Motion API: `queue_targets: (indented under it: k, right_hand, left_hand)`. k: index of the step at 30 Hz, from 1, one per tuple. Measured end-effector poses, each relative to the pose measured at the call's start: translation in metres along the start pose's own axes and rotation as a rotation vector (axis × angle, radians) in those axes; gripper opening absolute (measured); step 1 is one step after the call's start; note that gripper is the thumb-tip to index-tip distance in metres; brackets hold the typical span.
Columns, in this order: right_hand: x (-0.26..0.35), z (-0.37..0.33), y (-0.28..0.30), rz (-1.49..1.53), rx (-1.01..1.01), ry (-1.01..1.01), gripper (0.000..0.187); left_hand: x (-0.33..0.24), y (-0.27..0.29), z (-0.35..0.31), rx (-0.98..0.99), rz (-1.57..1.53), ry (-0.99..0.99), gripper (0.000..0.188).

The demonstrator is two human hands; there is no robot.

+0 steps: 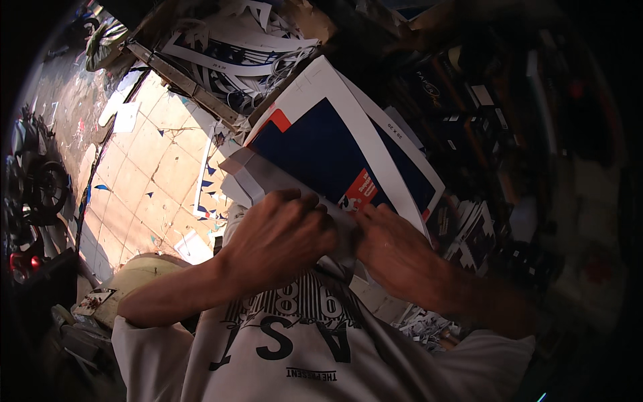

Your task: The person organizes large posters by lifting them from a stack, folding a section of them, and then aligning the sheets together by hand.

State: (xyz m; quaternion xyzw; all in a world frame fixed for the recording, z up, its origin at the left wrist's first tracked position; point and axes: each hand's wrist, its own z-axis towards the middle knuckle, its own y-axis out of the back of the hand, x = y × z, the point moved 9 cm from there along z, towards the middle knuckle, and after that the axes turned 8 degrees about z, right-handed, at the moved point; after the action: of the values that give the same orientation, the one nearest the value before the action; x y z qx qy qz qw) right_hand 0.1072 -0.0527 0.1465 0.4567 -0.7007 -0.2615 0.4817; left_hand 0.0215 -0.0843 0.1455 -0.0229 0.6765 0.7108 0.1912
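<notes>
A large navy-blue printed sheet [305, 144] with a white border and red patches slants away from my body. Its near edge is bent up into a pale flap [268, 173]. My left hand [284, 224] is closed, its curled fingers pressing on this flap. Beside it, my right hand [395, 244] pinches the near edge close to a red patch, fingertips partly hidden by the bent paper. Another blue and white sheet [410, 175] lies under the first and sticks out to the right.
Paper offcuts [224, 60] fill a wood-edged bin [191, 94] beyond the sheet. Scraps litter the sunlit tiled floor [174, 167] at left. Dark boxes [429, 87] are stacked at right. Shredded strips [429, 328] lie low right; a motorcycle [50, 184] stands far left.
</notes>
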Motion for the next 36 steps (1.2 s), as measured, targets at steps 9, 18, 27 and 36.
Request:
queue_targets:
  k: [9,18,27,36]
  right_hand:
    - [-0.043,0.001,-0.025,0.705,0.061,-0.156,0.027]
    - [0.002,-0.007,-0.022,0.161,0.111,-0.171,0.031]
    - [-0.017,-0.020,-0.026,0.658,-0.241,-0.114,0.024]
    - [-0.002,-0.021,0.030,0.637,0.032,0.049,0.021]
  left_hand:
    - [0.001,-0.003,-0.015,0.060,-0.015,-0.008,0.015]
    - [-0.006,-0.001,-0.007,0.108,-0.094,-0.034,0.016]
    - [-0.003,0.007,-0.016,0.090,-0.100,-0.088,0.015]
    - [-0.019,0.007,0.008,0.113,0.013,-0.206,0.007]
